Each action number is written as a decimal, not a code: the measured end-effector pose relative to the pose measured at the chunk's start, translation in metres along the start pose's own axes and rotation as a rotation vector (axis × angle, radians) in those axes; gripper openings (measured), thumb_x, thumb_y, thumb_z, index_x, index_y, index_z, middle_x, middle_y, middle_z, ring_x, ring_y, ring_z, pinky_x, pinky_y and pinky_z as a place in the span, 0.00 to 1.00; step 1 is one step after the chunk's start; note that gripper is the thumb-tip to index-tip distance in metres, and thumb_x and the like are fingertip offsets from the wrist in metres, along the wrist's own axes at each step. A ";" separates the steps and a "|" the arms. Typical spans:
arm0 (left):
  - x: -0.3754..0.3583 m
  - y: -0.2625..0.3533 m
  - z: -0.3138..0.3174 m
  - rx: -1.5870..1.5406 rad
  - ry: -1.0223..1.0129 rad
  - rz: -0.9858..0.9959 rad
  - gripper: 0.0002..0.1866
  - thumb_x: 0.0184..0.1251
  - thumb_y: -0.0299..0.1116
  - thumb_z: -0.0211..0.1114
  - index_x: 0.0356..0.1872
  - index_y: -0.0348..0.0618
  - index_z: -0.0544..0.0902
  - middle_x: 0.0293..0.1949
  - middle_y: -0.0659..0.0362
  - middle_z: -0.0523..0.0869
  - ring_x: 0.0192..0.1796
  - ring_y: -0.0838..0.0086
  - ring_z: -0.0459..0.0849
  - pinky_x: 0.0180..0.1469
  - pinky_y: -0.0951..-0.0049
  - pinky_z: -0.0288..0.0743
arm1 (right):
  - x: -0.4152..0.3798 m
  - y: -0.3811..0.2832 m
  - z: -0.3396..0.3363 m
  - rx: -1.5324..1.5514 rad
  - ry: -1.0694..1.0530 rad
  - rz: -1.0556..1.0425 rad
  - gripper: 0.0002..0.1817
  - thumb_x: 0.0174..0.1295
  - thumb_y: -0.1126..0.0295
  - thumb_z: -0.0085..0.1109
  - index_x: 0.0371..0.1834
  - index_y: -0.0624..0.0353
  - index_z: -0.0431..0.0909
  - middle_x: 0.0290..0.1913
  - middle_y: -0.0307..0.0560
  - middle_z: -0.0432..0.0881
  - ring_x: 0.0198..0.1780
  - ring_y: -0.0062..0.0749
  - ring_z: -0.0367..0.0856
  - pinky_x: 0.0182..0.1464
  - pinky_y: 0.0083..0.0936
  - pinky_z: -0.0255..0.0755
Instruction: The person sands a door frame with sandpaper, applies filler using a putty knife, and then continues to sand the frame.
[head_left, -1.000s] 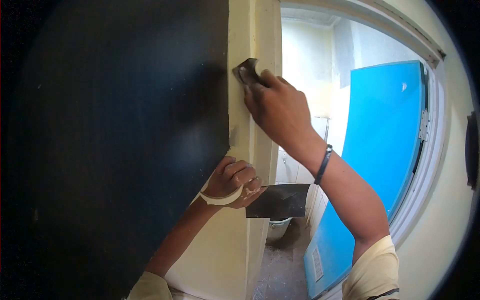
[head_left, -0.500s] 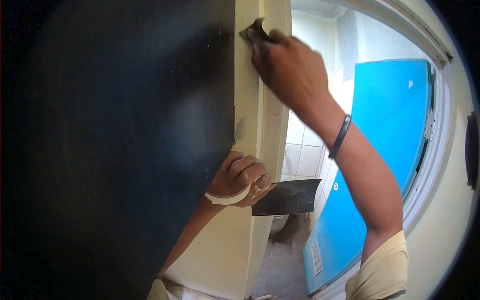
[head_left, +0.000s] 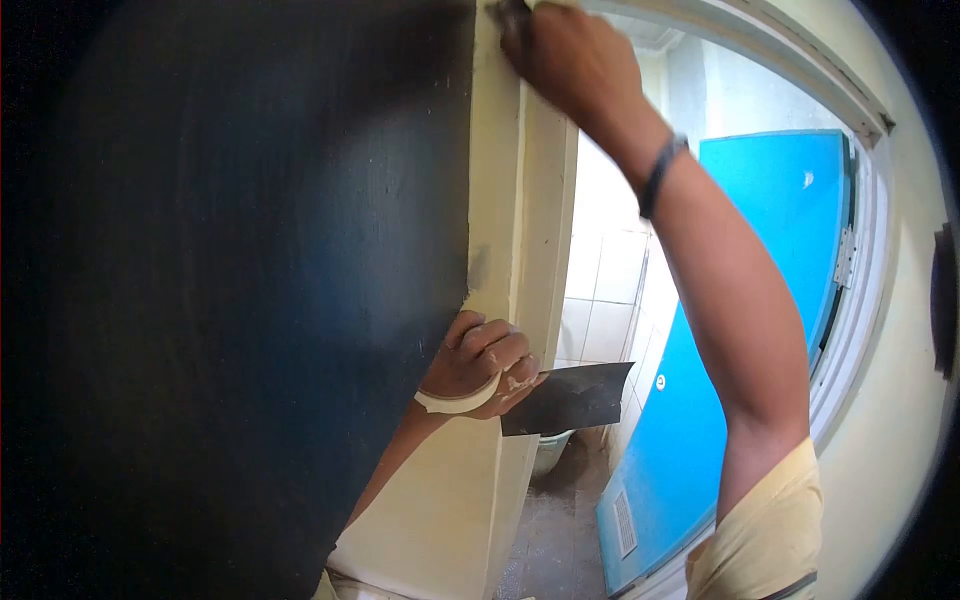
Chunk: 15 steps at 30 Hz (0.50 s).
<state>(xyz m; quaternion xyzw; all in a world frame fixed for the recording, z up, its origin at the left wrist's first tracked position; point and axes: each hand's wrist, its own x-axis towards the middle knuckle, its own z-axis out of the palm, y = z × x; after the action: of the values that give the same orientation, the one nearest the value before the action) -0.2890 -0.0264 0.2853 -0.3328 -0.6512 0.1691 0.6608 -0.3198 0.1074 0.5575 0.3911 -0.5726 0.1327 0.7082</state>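
My right hand (head_left: 585,70) is high up at the narrow cream frame (head_left: 493,180). Its fingers close on a small dark, bent sheet (head_left: 512,22) pressed near the frame's face; the top of this sheet is near the picture's upper edge. Lower down, my left hand (head_left: 485,360) is closed, with whitish smears on the fingers. A thin black rectangular sheet (head_left: 570,398) sticks out to the right from its grip. A cream curved strip (head_left: 460,402) shows at the base of that hand; what it belongs to cannot be made out.
A large dark panel (head_left: 270,280) fills the left side, against the frame. Through the doorway are an open blue door (head_left: 770,220), white wall tiles (head_left: 612,268), a grey floor (head_left: 550,540) and a partly hidden pale bucket-like thing (head_left: 552,453).
My right hand has slid upward along the frame with the small dark sheet. My left hand keeps its grip on the black sheet and is almost unmoved. The view has shifted slightly.
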 end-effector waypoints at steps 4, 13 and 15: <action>-0.003 0.000 0.002 -0.038 0.022 -0.023 0.14 0.44 0.42 0.77 0.29 0.61 0.78 0.42 0.62 0.68 0.50 0.67 0.70 0.49 0.59 0.62 | 0.038 0.008 0.007 0.069 0.135 -0.047 0.19 0.70 0.60 0.46 0.39 0.64 0.83 0.40 0.64 0.85 0.43 0.58 0.85 0.47 0.42 0.79; 0.006 0.001 -0.002 -0.118 0.029 -0.054 0.16 0.48 0.39 0.77 0.29 0.59 0.74 0.43 0.66 0.69 0.50 0.73 0.72 0.49 0.64 0.67 | 0.054 0.026 0.008 0.108 0.133 0.057 0.20 0.70 0.63 0.44 0.32 0.67 0.81 0.34 0.65 0.84 0.37 0.61 0.84 0.42 0.50 0.77; 0.005 -0.003 -0.001 -0.031 0.030 0.038 0.14 0.45 0.42 0.77 0.28 0.58 0.78 0.44 0.59 0.66 0.51 0.65 0.68 0.49 0.58 0.63 | 0.075 0.030 0.011 0.096 0.151 0.062 0.20 0.71 0.63 0.44 0.31 0.68 0.80 0.34 0.66 0.84 0.37 0.61 0.83 0.42 0.51 0.77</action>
<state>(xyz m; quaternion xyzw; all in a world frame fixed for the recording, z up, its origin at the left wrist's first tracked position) -0.2878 -0.0254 0.2908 -0.3580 -0.6371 0.1665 0.6619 -0.3239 0.0997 0.6383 0.3957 -0.5225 0.2107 0.7253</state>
